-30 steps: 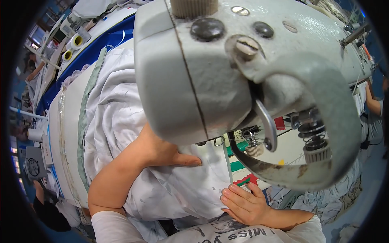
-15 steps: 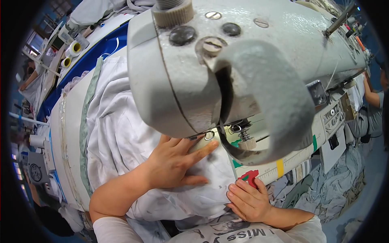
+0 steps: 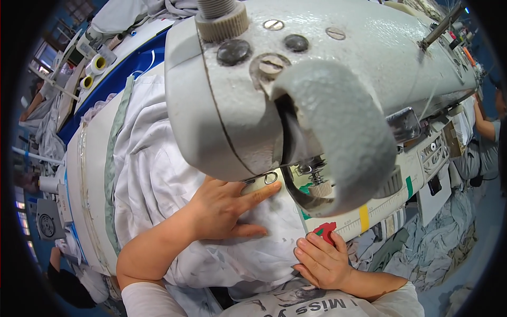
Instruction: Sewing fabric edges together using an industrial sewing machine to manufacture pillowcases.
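White cloth lies bunched across the machine bed and runs beneath the pale grey head of a sewing machine. My left hand rests flat on it with fingers spread; some fingertips are hidden by the machine head. The index fingertip is close to a small wire loop. At the cloth's right edge, my right hand has its fingers together over the top and appears to pinch the edge, with the lowest digit partly tucked under. Its upper fingers touch a red patch on the bed. The machine's curved guard hides the needle area.
A printed measuring scale with a yellow strip runs along the bed. Crumpled grey-green fabric is heaped at right. Thread cones stand at upper left beside a blue trough. Other people work at the left and right rims.
The machine head sits slightly lower and farther left in the picture. My left hand has shifted a little leftward; my right hand barely differs. A person's arm at the far left has moved.
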Motion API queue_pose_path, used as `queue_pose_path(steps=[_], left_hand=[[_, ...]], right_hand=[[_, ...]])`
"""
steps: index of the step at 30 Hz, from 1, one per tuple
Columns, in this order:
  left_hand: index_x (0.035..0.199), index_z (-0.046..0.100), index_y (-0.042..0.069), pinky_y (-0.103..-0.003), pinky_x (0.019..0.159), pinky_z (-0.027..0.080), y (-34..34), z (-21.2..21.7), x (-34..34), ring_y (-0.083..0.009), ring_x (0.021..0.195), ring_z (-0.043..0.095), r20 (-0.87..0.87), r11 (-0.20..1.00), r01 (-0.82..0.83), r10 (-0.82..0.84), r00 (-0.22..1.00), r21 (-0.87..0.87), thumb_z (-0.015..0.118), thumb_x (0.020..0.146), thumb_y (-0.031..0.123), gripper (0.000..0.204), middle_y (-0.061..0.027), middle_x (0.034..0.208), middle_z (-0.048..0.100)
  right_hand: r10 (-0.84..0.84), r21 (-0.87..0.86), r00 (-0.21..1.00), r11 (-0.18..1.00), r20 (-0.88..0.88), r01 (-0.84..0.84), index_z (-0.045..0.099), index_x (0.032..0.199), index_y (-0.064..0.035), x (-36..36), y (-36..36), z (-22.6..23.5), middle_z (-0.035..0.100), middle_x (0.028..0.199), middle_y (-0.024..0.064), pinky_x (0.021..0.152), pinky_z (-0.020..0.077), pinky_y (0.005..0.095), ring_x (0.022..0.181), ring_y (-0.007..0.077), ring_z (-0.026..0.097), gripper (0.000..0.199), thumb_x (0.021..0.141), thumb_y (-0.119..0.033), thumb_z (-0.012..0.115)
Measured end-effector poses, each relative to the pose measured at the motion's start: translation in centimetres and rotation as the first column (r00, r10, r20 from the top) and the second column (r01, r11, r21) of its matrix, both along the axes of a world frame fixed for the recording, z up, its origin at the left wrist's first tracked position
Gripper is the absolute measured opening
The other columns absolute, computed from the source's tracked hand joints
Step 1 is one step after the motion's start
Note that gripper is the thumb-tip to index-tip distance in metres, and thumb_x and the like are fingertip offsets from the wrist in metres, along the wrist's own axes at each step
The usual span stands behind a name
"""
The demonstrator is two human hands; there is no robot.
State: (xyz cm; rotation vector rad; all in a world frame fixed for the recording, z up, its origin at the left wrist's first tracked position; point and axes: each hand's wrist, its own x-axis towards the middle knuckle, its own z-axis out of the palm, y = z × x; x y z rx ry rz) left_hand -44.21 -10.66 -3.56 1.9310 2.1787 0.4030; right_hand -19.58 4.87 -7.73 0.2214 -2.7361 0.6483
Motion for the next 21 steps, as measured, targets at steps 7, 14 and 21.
queue_pose_path(steps=[7,14,21], left_hand=[[0.133,0.048,0.018,-0.048,0.098,0.029,-0.6,-0.2,0.6,-0.0282,0.113,0.047,0.068,0.998,-0.015,0.019,0.997,-0.053,0.066,0.071,0.054,0.074,-0.0086,0.122,0.052],[0.129,0.051,0.018,-0.047,0.099,0.029,-0.4,0.2,-0.5,-0.0265,0.116,0.047,0.055,1.0,0.008,-0.008,0.998,0.004,0.069,0.071,0.047,0.067,-0.0079,0.128,0.05],[0.117,0.06,0.014,-0.048,0.096,0.033,-0.2,0.3,-2.3,-0.0306,0.111,0.049,0.032,0.987,0.057,-0.063,0.998,0.152,0.071,0.07,0.041,0.056,-0.0111,0.117,0.054]], right_hand=[[-0.005,0.004,1.0,1.0,0.003,0.005,0.066,0.104,-0.0068,-0.2,-0.2,-0.1,0.063,0.114,0.0077,0.106,0.0219,0.0473,0.113,0.0249,0.055,0.037,0.073,-0.025,0.071],[-0.014,0.008,1.0,1.0,0.011,0.014,0.065,0.106,-0.0071,-0.2,-0.4,0.0,0.062,0.115,0.0077,0.105,0.0212,0.0483,0.114,0.0257,0.054,0.037,0.075,-0.027,0.069],[-0.024,0.008,1.0,1.0,0.009,0.024,0.065,0.107,-0.0072,-0.3,-0.7,0.1,0.061,0.117,0.0083,0.105,0.0198,0.0494,0.115,0.027,0.053,0.037,0.078,-0.03,0.067]])
